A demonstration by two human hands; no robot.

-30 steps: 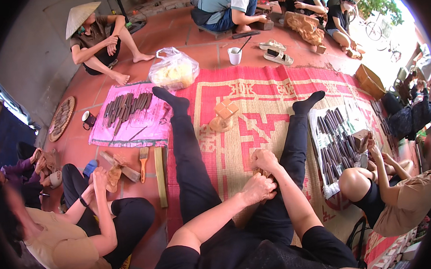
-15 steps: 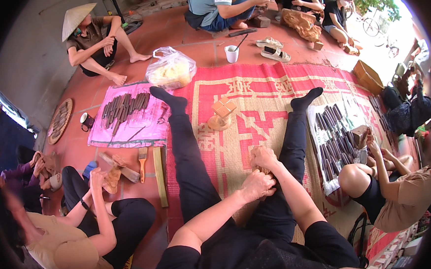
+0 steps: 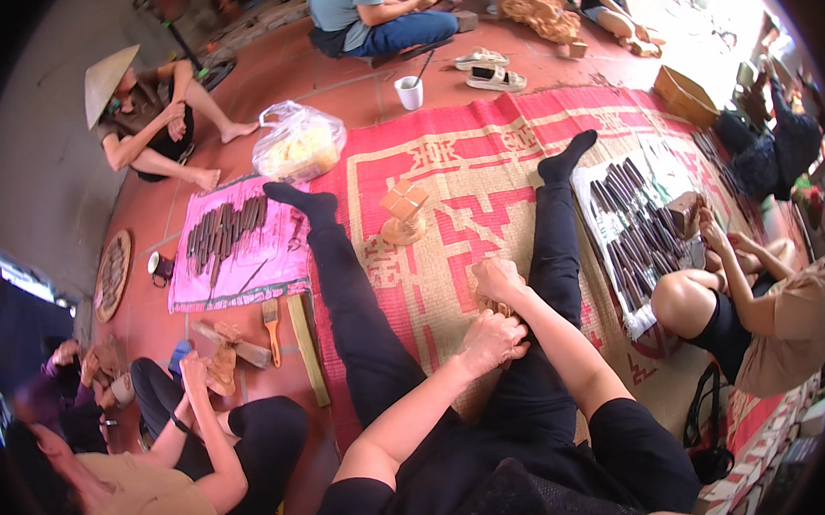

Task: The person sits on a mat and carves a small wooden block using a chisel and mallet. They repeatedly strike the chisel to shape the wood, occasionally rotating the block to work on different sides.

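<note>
Head view: The person's left hand (image 3: 491, 342) is located above the thighs, between the outstretched legs. The right hand (image 3: 499, 280) is positioned just beyond it. Both grips are closed, fingers curled, on a small brown piece (image 3: 493, 304), which sits between the two hands and is mostly hidden by them; its shape cannot be determined.

Beyond the hands, a light wooden block (image 3: 403, 199) stands over the patterned mat (image 3: 497, 177), between the person's lower legs. To the left, a pink cloth (image 3: 282, 251) carries a row of dark slender tools (image 3: 227, 229). A brush (image 3: 272, 330) and a yellow-green strip (image 3: 308, 351) lie side by side on the tiled floor (image 3: 355, 82), near the left leg. To the right, a white sheet (image 3: 586, 195) carries a second set of dark rods (image 3: 633, 235); a co-worker (image 3: 776, 325) sits next to it
</note>
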